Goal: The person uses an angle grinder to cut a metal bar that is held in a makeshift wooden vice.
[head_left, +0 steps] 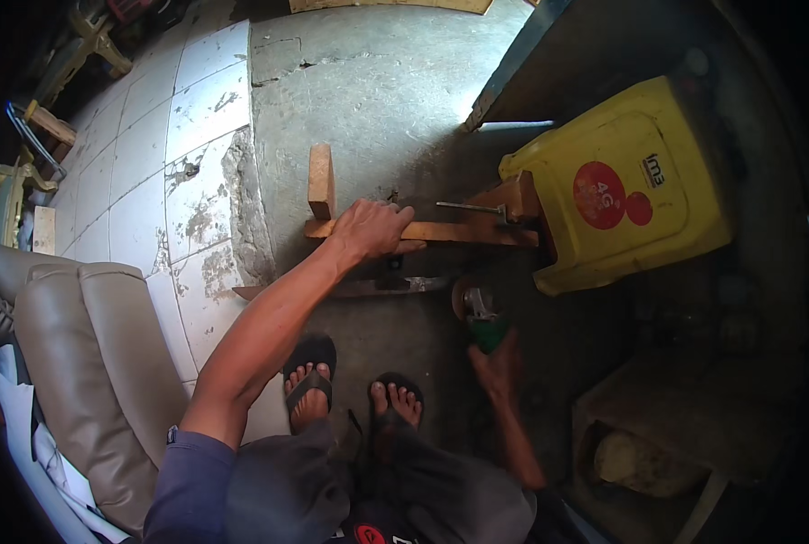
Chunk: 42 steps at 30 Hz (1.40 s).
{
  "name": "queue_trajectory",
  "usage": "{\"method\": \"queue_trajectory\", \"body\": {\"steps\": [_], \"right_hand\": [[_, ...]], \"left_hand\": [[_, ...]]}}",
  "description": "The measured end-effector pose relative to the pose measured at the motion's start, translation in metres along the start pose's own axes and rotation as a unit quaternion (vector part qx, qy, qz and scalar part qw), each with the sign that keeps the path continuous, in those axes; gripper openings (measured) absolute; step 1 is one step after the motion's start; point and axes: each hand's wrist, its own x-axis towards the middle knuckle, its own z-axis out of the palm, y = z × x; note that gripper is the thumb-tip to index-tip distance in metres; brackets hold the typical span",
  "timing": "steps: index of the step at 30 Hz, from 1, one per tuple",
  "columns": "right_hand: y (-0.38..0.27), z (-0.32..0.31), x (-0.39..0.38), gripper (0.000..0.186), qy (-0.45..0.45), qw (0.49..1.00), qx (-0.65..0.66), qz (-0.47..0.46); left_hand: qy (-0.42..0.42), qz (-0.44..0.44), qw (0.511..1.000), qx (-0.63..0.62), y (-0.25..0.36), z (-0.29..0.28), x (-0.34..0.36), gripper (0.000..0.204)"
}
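My left hand (373, 228) is wrapped over a long wooden bar (463, 234) in the middle of the view. An upright wooden block (320, 181) rises at the bar's left end, and a brown wooden block (516, 197) with a metal rod (466, 208) stands at its right end. Just nearer to me lies a long, thin, dark strip (368, 288), partly in shadow. Lower right, my right hand (495, 361) closes around a green angle grinder (486, 332), whose round disc (460, 297) is near the strip's right end; whether they touch is unclear.
A yellow plastic stool (640, 181) lies tipped over beyond the bar's right end. A brown padded cushion (92, 381) is at left, over white floor tiles (207, 127). My sandalled feet (309, 390) are close below the bar. A dark panel (522, 63) stands at upper right.
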Motion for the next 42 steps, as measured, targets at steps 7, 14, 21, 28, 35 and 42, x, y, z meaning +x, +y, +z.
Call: {"method": "queue_trajectory", "body": {"steps": [7,14,21,28,35,42], "right_hand": [[0.006,-0.003,-0.003,0.062,0.067,0.989,-0.105,-0.074],[-0.005,0.002,0.011,0.065,0.096,0.983,-0.121,-0.103],[0.013,0.009,-0.007,0.067,0.063,0.99,-0.103,-0.076],[0.027,0.005,-0.003,0.072,-0.016,0.985,0.163,0.053],[0.067,0.004,-0.029,0.06,-0.051,0.956,0.27,0.097],[0.076,-0.003,-0.056,0.059,-0.071,0.921,0.352,0.153]], "left_hand": [[0.019,0.007,1.0,-0.008,0.008,0.005,0.004,0.063],[0.032,0.017,0.999,-0.006,0.005,0.005,0.004,0.06],[0.026,0.015,1.0,-0.006,0.003,0.003,-0.001,0.059],[-0.01,0.019,0.999,-0.025,-0.005,-0.007,0.006,0.061],[-0.065,0.022,0.994,-0.081,-0.047,-0.046,0.035,0.066],[-0.201,-0.051,0.962,-0.177,-0.107,-0.059,0.067,0.075]]}}
